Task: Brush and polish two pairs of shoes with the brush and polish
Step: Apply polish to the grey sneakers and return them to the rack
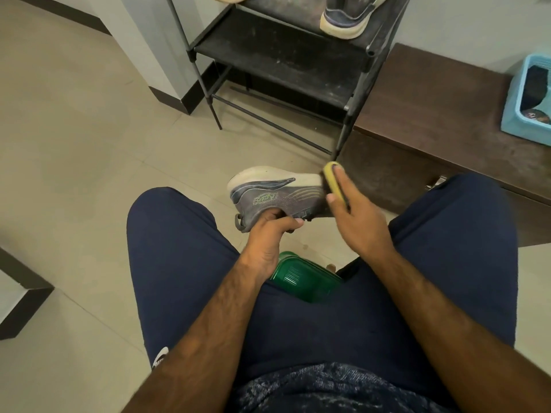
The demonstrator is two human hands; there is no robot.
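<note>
A grey sneaker (277, 192) with a white sole lies on its side in mid-air above the floor, sole facing away from me. My left hand (268, 236) grips it at the collar, fingers inside the opening. My right hand (354, 216) holds a yellow-backed brush (333, 180) pressed against the toe end of the sneaker. A matching grey sneaker (348, 16) stands on the top shelf of the black shoe rack (277, 55). A green plastic container (301, 278) sits on the floor between my knees, partly hidden by my left forearm.
A dark wooden low cabinet (432, 123) runs along the right wall, with a light blue basket (527, 96) on it. Beige floor tiles (74, 159) stretch to the left. My legs in navy shorts fill the lower frame.
</note>
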